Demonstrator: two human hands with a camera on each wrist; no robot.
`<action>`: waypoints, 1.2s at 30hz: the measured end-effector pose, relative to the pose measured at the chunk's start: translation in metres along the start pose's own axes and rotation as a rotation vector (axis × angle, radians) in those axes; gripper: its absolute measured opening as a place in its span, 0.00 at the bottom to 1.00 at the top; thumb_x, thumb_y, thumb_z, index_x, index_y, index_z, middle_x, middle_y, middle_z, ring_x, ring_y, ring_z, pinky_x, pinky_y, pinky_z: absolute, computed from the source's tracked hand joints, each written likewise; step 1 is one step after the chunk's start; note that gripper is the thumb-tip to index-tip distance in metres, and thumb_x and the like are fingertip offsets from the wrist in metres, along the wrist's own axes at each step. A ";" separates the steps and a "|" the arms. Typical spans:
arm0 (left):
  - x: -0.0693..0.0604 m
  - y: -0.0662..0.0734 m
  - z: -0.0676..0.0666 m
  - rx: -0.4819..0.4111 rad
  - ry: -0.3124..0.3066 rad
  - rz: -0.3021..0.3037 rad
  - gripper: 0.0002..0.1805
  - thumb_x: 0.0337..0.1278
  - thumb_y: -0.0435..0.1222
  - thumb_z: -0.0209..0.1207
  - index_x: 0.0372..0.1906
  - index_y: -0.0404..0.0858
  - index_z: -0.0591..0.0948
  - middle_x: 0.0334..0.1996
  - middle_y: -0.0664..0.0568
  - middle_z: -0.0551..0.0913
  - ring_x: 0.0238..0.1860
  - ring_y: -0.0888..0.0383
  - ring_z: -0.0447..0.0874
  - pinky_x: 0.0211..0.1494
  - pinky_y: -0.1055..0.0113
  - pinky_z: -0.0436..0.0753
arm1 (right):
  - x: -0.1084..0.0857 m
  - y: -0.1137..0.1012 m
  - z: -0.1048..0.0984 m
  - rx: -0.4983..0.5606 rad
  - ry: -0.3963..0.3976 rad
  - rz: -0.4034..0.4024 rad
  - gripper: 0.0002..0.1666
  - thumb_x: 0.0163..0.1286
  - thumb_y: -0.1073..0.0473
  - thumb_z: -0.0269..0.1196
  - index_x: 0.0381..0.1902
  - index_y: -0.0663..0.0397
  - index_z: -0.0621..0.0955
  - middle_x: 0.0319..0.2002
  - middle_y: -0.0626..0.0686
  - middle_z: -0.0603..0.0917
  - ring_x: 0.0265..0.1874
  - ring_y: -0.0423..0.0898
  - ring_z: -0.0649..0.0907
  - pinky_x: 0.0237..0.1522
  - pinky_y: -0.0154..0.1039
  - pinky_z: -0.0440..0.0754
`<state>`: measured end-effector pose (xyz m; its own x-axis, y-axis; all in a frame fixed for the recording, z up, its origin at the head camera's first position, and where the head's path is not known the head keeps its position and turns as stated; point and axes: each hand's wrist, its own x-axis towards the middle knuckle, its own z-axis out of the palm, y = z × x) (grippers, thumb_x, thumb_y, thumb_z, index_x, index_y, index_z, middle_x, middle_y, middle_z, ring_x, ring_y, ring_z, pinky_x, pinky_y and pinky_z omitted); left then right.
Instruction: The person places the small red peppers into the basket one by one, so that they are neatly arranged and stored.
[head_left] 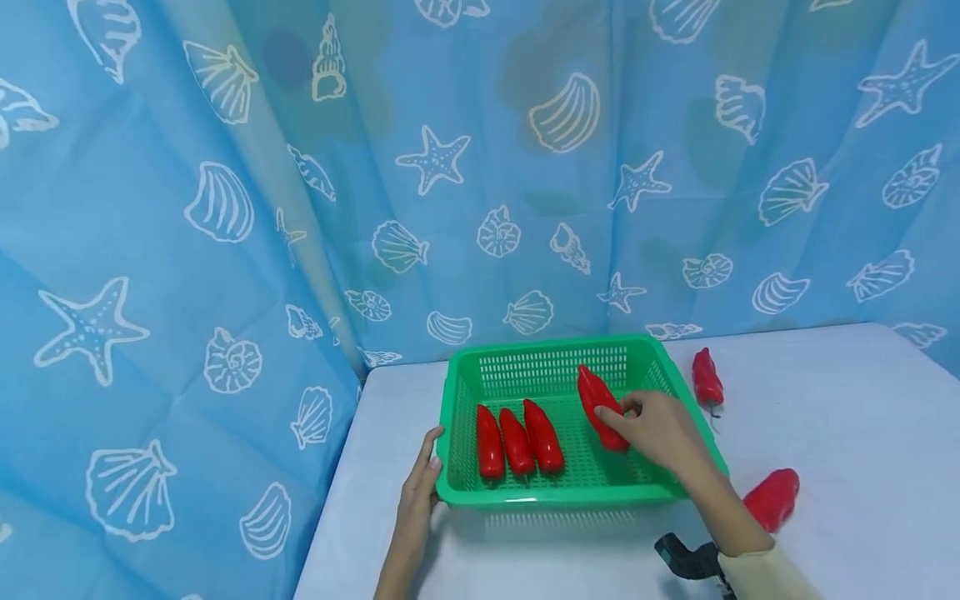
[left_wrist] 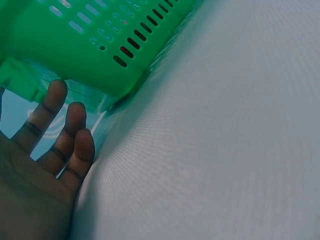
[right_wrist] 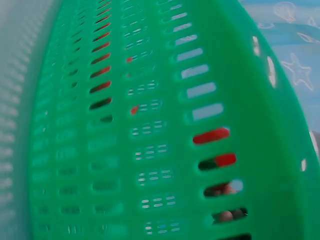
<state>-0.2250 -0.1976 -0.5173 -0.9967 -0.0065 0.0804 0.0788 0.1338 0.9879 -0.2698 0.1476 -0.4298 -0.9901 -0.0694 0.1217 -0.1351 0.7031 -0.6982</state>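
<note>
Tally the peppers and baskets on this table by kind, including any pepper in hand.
Green basket: 1
Red peppers: 6 (3 lying in the basket, 1 held by the right hand, 2 on the table)
Total: 7

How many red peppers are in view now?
6: three peppers in the green basket, one in the right hand, two on the table at right, the nearer partly behind the forearm. More may be hidden.
</note>
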 end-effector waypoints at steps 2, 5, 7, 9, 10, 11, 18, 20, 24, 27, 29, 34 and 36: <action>0.001 0.001 0.000 0.006 -0.005 0.004 0.26 0.77 0.58 0.39 0.74 0.64 0.64 0.69 0.45 0.68 0.53 0.48 0.78 0.48 0.60 0.80 | 0.002 0.000 -0.001 -0.005 -0.021 0.000 0.21 0.63 0.45 0.71 0.35 0.58 0.82 0.19 0.49 0.76 0.20 0.47 0.75 0.22 0.39 0.71; 0.001 0.001 -0.001 0.012 -0.002 0.001 0.26 0.77 0.58 0.39 0.74 0.64 0.64 0.68 0.45 0.69 0.51 0.49 0.79 0.47 0.60 0.80 | 0.007 0.001 -0.001 -0.008 -0.073 0.006 0.21 0.63 0.45 0.71 0.34 0.59 0.83 0.19 0.49 0.76 0.20 0.47 0.75 0.22 0.39 0.71; 0.000 0.001 -0.001 0.015 0.002 -0.001 0.26 0.77 0.58 0.39 0.74 0.64 0.64 0.68 0.45 0.69 0.50 0.49 0.79 0.46 0.60 0.80 | 0.009 0.001 0.000 -0.013 -0.106 0.009 0.20 0.62 0.45 0.71 0.29 0.57 0.81 0.18 0.50 0.75 0.19 0.46 0.74 0.22 0.38 0.70; 0.000 0.002 -0.003 0.017 0.002 -0.003 0.26 0.77 0.58 0.39 0.74 0.63 0.64 0.67 0.45 0.70 0.48 0.49 0.79 0.45 0.60 0.80 | 0.012 0.000 0.003 -0.022 -0.131 0.019 0.21 0.62 0.45 0.71 0.24 0.55 0.79 0.16 0.49 0.73 0.17 0.46 0.73 0.21 0.37 0.67; 0.000 0.002 -0.004 0.015 0.000 -0.003 0.26 0.77 0.58 0.40 0.74 0.63 0.64 0.67 0.45 0.70 0.48 0.50 0.79 0.45 0.60 0.80 | 0.013 -0.002 0.004 -0.028 -0.142 0.027 0.22 0.62 0.44 0.71 0.21 0.53 0.77 0.15 0.49 0.73 0.16 0.45 0.72 0.21 0.37 0.66; 0.000 0.002 -0.005 0.018 0.001 -0.002 0.26 0.77 0.58 0.40 0.74 0.63 0.64 0.66 0.45 0.70 0.47 0.50 0.79 0.45 0.60 0.80 | 0.014 -0.003 0.007 -0.032 -0.153 0.032 0.24 0.62 0.44 0.71 0.19 0.52 0.75 0.14 0.49 0.71 0.15 0.44 0.70 0.20 0.36 0.64; 0.000 0.003 -0.006 0.006 0.006 0.002 0.27 0.76 0.58 0.40 0.75 0.62 0.64 0.68 0.46 0.70 0.47 0.50 0.80 0.46 0.60 0.80 | 0.025 -0.007 0.023 -0.019 -0.206 0.062 0.30 0.63 0.44 0.70 0.12 0.49 0.68 0.11 0.47 0.64 0.11 0.42 0.61 0.18 0.35 0.57; 0.000 0.003 -0.004 0.006 -0.009 0.000 0.27 0.77 0.58 0.40 0.75 0.62 0.64 0.68 0.45 0.69 0.47 0.50 0.80 0.46 0.60 0.80 | 0.026 -0.006 0.026 -0.025 -0.211 0.080 0.30 0.62 0.45 0.71 0.11 0.49 0.68 0.10 0.48 0.64 0.11 0.42 0.62 0.17 0.35 0.57; 0.000 0.003 -0.002 0.017 -0.005 0.010 0.25 0.77 0.58 0.40 0.74 0.64 0.65 0.65 0.45 0.72 0.45 0.50 0.80 0.45 0.60 0.80 | 0.028 -0.004 0.029 -0.043 -0.223 0.116 0.30 0.61 0.46 0.72 0.11 0.49 0.67 0.10 0.48 0.65 0.10 0.42 0.62 0.17 0.34 0.58; 0.001 0.003 -0.002 0.018 0.008 0.020 0.25 0.76 0.58 0.40 0.73 0.65 0.65 0.62 0.46 0.74 0.43 0.50 0.81 0.45 0.59 0.80 | 0.029 -0.004 0.031 -0.046 -0.224 0.125 0.31 0.61 0.46 0.71 0.11 0.49 0.67 0.10 0.48 0.64 0.10 0.42 0.61 0.17 0.34 0.57; 0.001 0.003 -0.002 0.020 0.006 0.023 0.25 0.76 0.58 0.40 0.73 0.65 0.65 0.60 0.45 0.75 0.43 0.50 0.81 0.45 0.59 0.80 | 0.029 -0.004 0.032 -0.050 -0.220 0.126 0.30 0.62 0.47 0.71 0.11 0.50 0.67 0.10 0.48 0.64 0.10 0.42 0.61 0.17 0.34 0.57; 0.000 0.002 -0.001 0.021 0.003 0.016 0.25 0.76 0.58 0.40 0.73 0.66 0.65 0.59 0.45 0.77 0.43 0.51 0.81 0.46 0.59 0.80 | 0.029 -0.002 0.035 -0.073 -0.229 0.139 0.30 0.63 0.47 0.71 0.12 0.50 0.68 0.10 0.48 0.64 0.11 0.42 0.61 0.17 0.34 0.57; -0.001 0.002 0.000 0.021 0.006 0.013 0.25 0.76 0.58 0.40 0.73 0.66 0.65 0.61 0.46 0.75 0.44 0.51 0.81 0.46 0.59 0.80 | 0.028 -0.001 0.037 -0.085 -0.240 0.141 0.29 0.62 0.47 0.71 0.12 0.50 0.69 0.10 0.48 0.65 0.11 0.42 0.63 0.18 0.34 0.57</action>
<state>-0.2242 -0.1975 -0.5153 -0.9955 -0.0109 0.0945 0.0917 0.1547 0.9837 -0.2986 0.1189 -0.4514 -0.9808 -0.1250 -0.1496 -0.0019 0.7735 -0.6338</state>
